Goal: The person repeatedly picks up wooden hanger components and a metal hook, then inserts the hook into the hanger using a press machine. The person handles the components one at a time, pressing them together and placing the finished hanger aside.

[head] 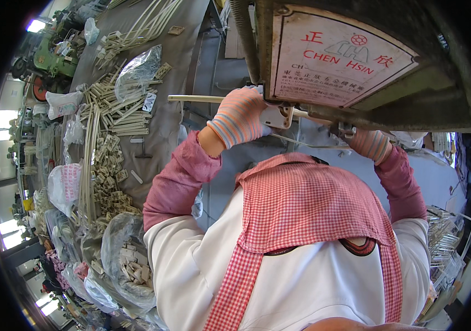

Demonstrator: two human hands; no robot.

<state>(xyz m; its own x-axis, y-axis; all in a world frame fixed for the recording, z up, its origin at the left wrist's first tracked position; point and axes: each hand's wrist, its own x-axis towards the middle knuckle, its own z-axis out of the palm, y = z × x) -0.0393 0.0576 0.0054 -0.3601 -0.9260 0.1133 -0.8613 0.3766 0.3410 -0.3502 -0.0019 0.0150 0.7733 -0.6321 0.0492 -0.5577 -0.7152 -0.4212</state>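
Note:
Both my hands wear striped knit gloves. My left hand (241, 113) is at the work area under a dark metal machine (384, 116), beside a pale flat plate with holes (277, 116). Its fingers are mostly hidden, but a long pale strip (196, 99) sticks out to the left from behind it. My right hand (368, 143) is partly behind the machine's lower edge, near a small metal clamp-like part (346, 130); its fingertips are out of sight. A thin pale strip (301, 142) runs between the two hands. What each hand grips cannot be made out.
On the grey-covered table (165, 153) at left lie piled pale strips (123, 113), small plates (109, 165), a T-handled tool (143, 151) and a clear plastic bag (138, 76). An open plastic sack of pale parts (132, 260) stands lower left. A wire rack (446, 240) is at right.

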